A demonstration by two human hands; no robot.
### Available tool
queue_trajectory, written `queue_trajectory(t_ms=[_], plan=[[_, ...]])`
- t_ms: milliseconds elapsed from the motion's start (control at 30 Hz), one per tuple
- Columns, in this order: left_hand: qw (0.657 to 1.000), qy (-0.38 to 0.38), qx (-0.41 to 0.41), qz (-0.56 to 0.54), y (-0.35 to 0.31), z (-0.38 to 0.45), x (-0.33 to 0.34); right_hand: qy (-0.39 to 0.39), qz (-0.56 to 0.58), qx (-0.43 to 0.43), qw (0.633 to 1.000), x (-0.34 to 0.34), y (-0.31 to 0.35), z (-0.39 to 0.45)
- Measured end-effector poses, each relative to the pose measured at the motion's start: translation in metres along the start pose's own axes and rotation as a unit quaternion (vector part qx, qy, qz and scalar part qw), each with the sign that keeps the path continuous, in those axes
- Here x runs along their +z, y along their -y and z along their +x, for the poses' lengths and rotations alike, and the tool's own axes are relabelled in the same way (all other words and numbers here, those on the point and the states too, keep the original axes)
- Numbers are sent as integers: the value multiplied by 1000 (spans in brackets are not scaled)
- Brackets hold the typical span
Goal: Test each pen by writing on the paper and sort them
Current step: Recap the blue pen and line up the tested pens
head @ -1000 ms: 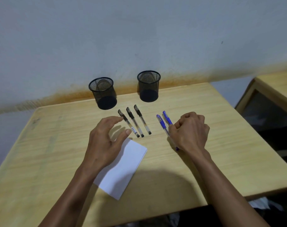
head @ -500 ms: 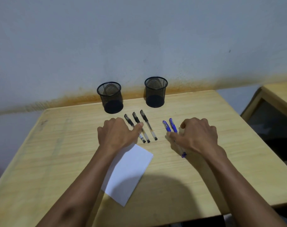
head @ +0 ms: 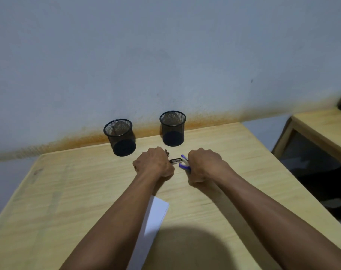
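Gripping several pens at once looked risky: the left hand (head: 154, 164) curled over the black pens (head: 175, 160), the right hand (head: 203, 164) over the blue pens (head: 185, 165). Bunched together above the tabletop (head: 234, 152), untested pens might get mixed up. The paper (head: 156, 217) lay nearer, unmarked.

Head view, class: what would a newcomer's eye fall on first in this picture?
First, the two hands at the middle of the wooden table: the left hand curls over the black pens, and the right hand grips the blue pens. Behind them, two black mesh cups stand by the wall. A white paper lies partly under the left forearm.
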State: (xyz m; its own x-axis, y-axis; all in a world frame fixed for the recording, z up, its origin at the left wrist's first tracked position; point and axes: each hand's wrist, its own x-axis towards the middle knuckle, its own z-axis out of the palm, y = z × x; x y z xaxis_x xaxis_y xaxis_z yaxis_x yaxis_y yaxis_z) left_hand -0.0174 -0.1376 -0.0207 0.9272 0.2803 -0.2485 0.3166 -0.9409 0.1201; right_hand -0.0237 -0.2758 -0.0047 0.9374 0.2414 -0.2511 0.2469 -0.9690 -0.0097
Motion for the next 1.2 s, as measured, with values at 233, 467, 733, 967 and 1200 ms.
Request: queue_trajectory(t_ms=[233,467,733,967,1200], plan=[[959,-123,73,-247,26,8,8,-19,251,-12,968,5,-30,13],[694,-300,137,-640,47,26,-71,-301,645,-96,696,-57,6,38],[724,-356,117,-579,84,71,-82,-398,629,-80,664,-61,38,98],[796,-381,25,-470,94,79,-42,-373,520,-5,768,-10,30,122],[701,-357,-3,-617,99,89,-21,-353,597,-1,720,5,37,114]])
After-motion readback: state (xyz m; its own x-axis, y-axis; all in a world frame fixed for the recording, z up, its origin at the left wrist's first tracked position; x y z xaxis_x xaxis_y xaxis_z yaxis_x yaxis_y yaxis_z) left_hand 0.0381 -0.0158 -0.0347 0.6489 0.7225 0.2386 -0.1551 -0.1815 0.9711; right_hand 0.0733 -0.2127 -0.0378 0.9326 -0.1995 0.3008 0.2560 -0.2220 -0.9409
